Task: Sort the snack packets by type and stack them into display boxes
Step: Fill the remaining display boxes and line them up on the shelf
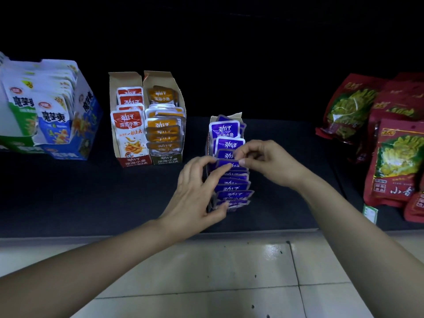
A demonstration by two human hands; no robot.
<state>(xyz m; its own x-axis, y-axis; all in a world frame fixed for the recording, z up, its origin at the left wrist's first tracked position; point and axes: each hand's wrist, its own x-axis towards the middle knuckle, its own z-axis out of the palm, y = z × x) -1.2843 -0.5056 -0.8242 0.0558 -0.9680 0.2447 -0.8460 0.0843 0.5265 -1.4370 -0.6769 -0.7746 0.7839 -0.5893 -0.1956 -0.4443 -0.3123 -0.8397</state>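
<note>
Nearest, I see pale floor tiles (206,271) and both forearms, cut off at the lower edge. At centre frame, on the dark shelf (103,198), the left hand (195,191) curls round the left side of the purple packets (231,193), thumb at the row's front. The right hand (268,164) pinches one packet's top edge mid-row. Their box (236,116) is mostly hidden; only its back flap shows. Farther, upper left, stand a red box (133,160), an orange box (167,158) and a blurred blue box (89,125). Red bags (394,161) run off the right edge.

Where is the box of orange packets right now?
In the head view, the orange-packet box stands left of centre on the dark shelf, side by side with the red-packet box on its left; the purple-packet box stands apart to its right.
</note>
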